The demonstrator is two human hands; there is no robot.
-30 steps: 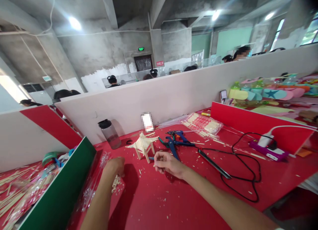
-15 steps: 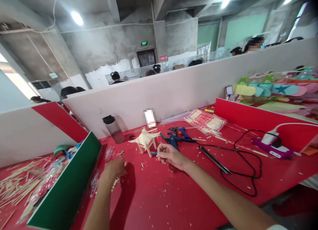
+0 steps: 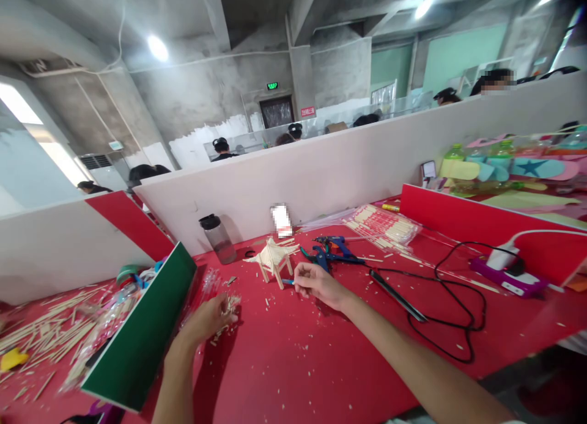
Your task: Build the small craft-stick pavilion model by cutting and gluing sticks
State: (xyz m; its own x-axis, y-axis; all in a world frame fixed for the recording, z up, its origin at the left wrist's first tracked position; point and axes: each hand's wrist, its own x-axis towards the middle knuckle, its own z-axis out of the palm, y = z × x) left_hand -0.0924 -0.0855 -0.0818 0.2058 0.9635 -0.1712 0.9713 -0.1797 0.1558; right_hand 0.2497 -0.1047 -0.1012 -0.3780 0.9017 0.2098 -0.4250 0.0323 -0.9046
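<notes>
Left hand (image 3: pixel 208 319) spread, fingertips on loose stick pieces (image 3: pixel 225 308) at desk (image 3: pixel 321 375) 9 o'clock. Right hand (image 3: pixel 316 285) pinches a small blue tool (image 3: pixel 288 281), touching stick house (image 3: pixel 274 260) at 12 o'clock. Best pick one piece cleanly, keep tool steady.

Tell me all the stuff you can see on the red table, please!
stick model: one, pale wood, table middle
water bottle: one, clear with black lid, by the white wall
glue gun: one, blue, right of the model
black cord: one, looping to the purple power strip
stick packets: a clear bundle, back right
short sticks: small pile, pale, under the left hand
green divider: one, left edge
left hand: on the stick pile
right hand: pinching a small blue piece
</notes>
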